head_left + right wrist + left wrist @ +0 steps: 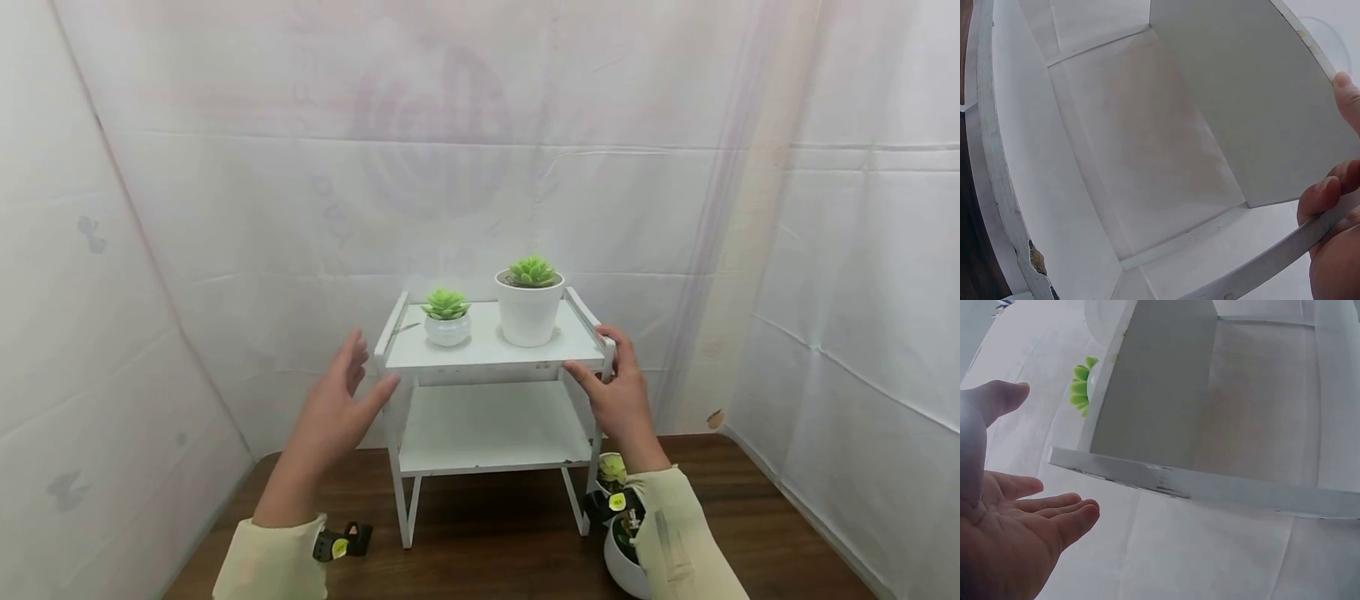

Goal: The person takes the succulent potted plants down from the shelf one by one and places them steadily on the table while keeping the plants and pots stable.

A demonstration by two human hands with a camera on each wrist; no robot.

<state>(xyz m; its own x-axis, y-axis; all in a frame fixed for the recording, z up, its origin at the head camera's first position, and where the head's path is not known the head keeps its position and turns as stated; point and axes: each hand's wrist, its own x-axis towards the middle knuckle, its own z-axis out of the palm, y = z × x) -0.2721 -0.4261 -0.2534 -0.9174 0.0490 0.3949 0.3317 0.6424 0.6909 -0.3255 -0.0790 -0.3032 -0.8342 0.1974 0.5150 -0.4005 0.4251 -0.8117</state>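
Observation:
A white two-tier shelf rack (491, 429) stands on a brown wooden surface. On its top tier sit a small succulent in a round white pot (447, 331) at left and a larger succulent in a tall white pot (528, 315) at right. My right hand (621, 400) grips the rack's front right corner; in the right wrist view its fingers (1321, 197) curl round the post and the thumb touches the top board's edge. Beside the front left corner, my left hand (339, 408) has its fingers extended; the left wrist view shows them apart from the rack.
Two more potted plants, a yellow-green succulent (612, 471) and one in a round white pot (624, 565), stand by the rack's right leg, partly behind my right forearm. White cloth walls (225, 208) enclose the wooden surface (720, 500) at the back and sides.

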